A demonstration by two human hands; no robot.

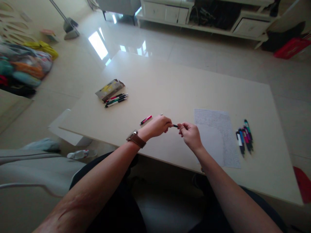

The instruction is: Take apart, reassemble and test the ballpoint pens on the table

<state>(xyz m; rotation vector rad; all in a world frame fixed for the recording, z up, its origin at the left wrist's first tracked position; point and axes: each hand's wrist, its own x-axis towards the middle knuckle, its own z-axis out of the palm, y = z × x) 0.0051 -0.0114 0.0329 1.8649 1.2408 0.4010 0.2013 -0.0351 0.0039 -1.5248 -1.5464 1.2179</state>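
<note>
Between my two hands, over the near middle of the table, is a thin dark pen part [175,126]. My left hand [160,125], with a watch [136,139] on its wrist, pinches one end. The fingers of my right hand [190,133] close on the other end. Whether it is one piece or two joined ones I cannot tell. A pink and black pen piece [146,120] lies on the table just beyond my left wrist. Beside my right hand are written sheets of paper [211,123], partly covered by a blank sheet [211,142].
Several pens [116,101] lie by an opened pen box [110,90] at the left of the table [170,84]. A second group of pens [245,137] lies right of the papers. A plastic bottle [78,154] is below the table's left edge.
</note>
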